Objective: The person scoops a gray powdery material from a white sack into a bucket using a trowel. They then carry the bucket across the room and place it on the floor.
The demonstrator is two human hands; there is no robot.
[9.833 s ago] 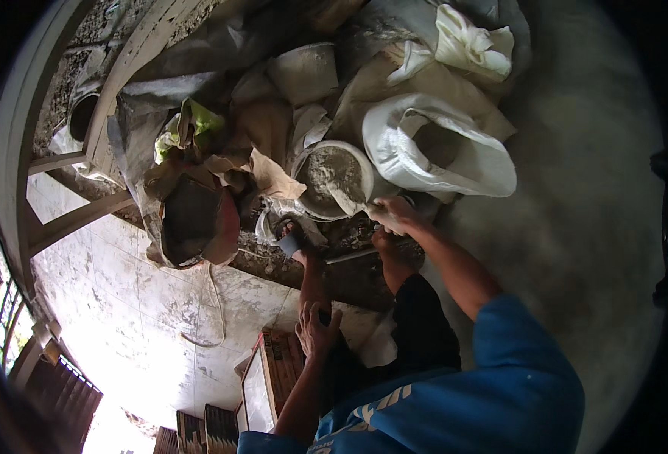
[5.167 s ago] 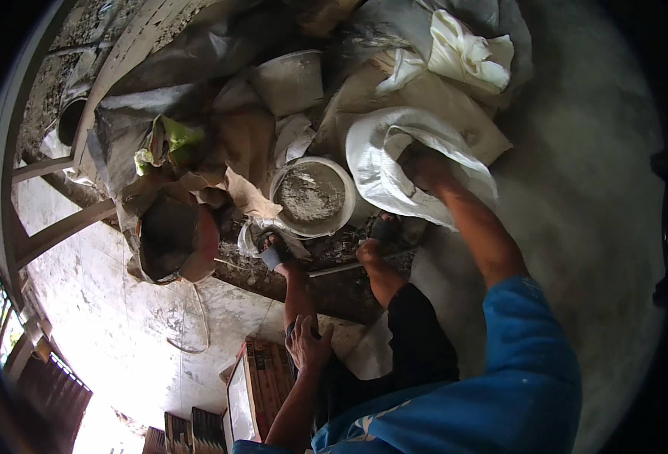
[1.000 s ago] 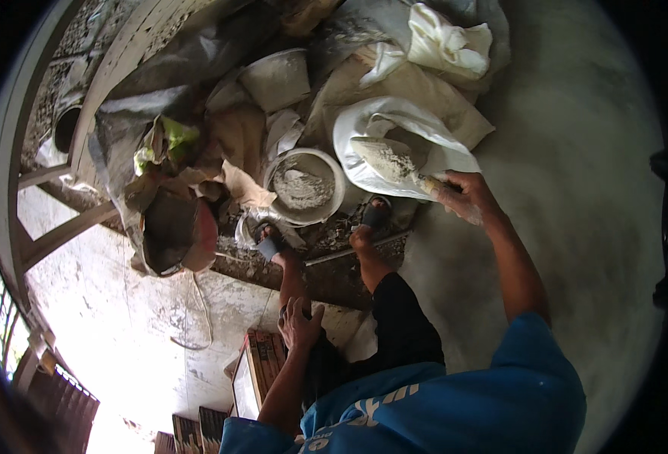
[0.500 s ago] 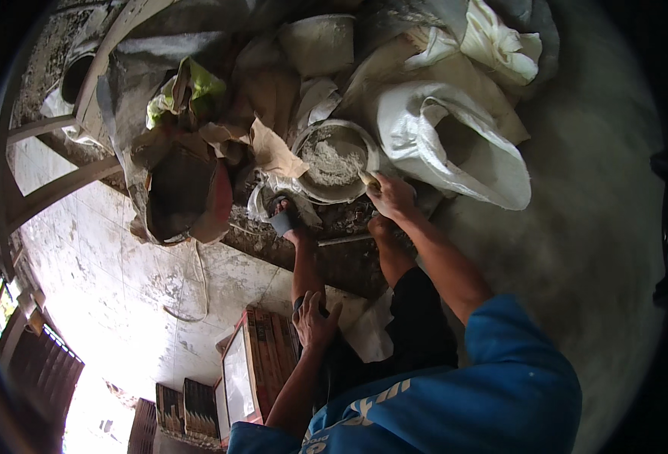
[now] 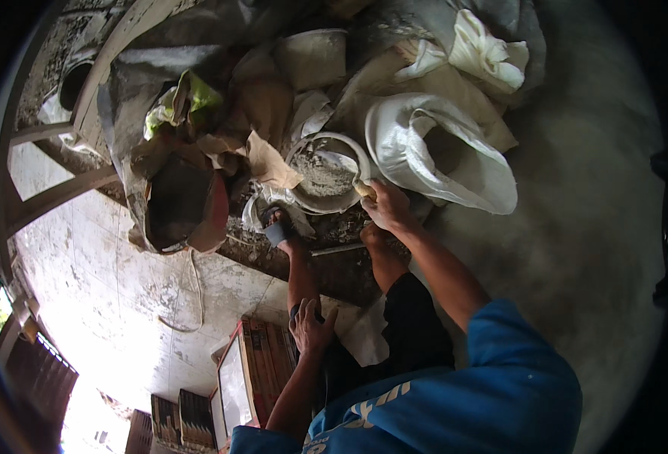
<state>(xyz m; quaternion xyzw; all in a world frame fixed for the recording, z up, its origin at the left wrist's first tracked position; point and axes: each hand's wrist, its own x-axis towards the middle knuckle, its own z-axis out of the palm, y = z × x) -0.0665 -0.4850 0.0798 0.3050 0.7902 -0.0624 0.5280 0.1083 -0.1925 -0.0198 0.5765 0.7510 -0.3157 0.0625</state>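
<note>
My right hand [image 5: 386,205] is closed around the light wooden handle of a trowel [image 5: 363,189] at the right rim of a whitish round bucket [image 5: 364,163]. Inside the bucket lies grey powdery mix [image 5: 322,175], and a pale shiny patch near its right side looks like the trowel's blade. My left hand [image 5: 310,328] lies on my left knee with its fingers spread, holding nothing. My left foot, in a grey slipper [image 5: 277,232], is planted just below the bucket.
Right of the bucket slumps an open white woven sack [image 5: 462,178]. On the left stands a torn paper sack [image 5: 216,212] with a dark inside. An upturned pale bucket [image 5: 312,59] sits behind. Boxes [image 5: 262,363] stand near my left knee, and a wooden frame [image 5: 61,200] edges the left.
The trowel has turned in my right hand, and a pale, blade-like patch now shows in the mix. My left hand stays on the knee. The whole view has shifted slightly.
</note>
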